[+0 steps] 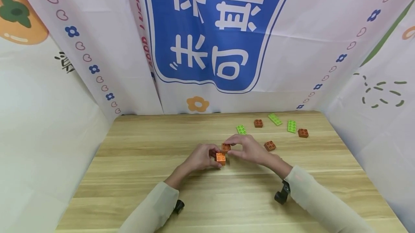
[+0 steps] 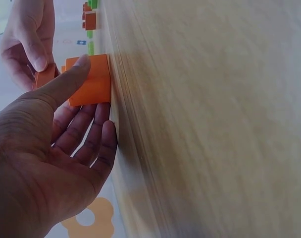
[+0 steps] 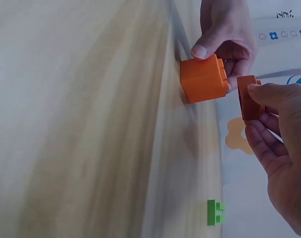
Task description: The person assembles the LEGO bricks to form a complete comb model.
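Observation:
Near the middle of the table, my left hand [image 1: 203, 157] pinches an orange building block [image 1: 221, 158] between thumb and fingers. The block is a tall cube with studs on top, and it stands at the tabletop in the left wrist view. My right hand [image 1: 251, 149] holds a flatter reddish-brown building block [image 1: 226, 148] by its sides, thumb against one face in the right wrist view. This brown block is raised, just beyond the orange one. A gap shows between the two blocks in the right wrist view [image 3: 250, 97].
Three bright green flat blocks lie toward the back right, one green block [image 1: 291, 126] beside a brown block [image 1: 303, 133]. Two more brown blocks, one nearer block [image 1: 270, 146], sit close to my right hand. Printed cloth [image 1: 285, 63] walls the wooden table [image 1: 146, 175].

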`<control>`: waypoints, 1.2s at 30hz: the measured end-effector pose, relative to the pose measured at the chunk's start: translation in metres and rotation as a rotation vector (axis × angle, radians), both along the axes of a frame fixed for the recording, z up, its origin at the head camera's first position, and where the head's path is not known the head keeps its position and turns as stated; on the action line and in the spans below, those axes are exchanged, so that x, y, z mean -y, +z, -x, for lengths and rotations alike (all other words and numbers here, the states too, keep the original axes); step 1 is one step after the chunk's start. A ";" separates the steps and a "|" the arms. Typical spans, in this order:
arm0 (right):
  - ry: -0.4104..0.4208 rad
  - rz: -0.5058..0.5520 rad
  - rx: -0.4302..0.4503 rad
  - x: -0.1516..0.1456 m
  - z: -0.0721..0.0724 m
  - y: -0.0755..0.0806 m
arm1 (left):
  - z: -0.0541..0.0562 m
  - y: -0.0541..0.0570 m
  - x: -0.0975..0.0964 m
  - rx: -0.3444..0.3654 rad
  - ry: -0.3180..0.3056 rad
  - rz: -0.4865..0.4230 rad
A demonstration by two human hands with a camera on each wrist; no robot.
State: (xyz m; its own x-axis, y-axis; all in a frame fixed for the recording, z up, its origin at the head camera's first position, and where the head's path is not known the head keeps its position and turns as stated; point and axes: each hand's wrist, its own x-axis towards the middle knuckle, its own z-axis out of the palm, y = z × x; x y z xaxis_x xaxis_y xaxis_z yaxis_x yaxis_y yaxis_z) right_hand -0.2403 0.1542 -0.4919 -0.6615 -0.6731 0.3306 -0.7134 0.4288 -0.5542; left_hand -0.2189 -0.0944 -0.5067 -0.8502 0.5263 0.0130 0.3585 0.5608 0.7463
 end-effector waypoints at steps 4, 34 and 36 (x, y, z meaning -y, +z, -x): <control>0.016 0.013 -0.001 0.002 -0.003 -0.005 | 0.000 0.000 0.000 0.003 0.006 0.012; 0.078 0.068 -0.020 0.013 -0.013 -0.009 | 0.001 0.001 0.001 0.025 0.004 -0.015; 0.079 0.071 -0.021 0.013 -0.014 -0.009 | 0.001 0.001 0.001 0.020 -0.002 -0.019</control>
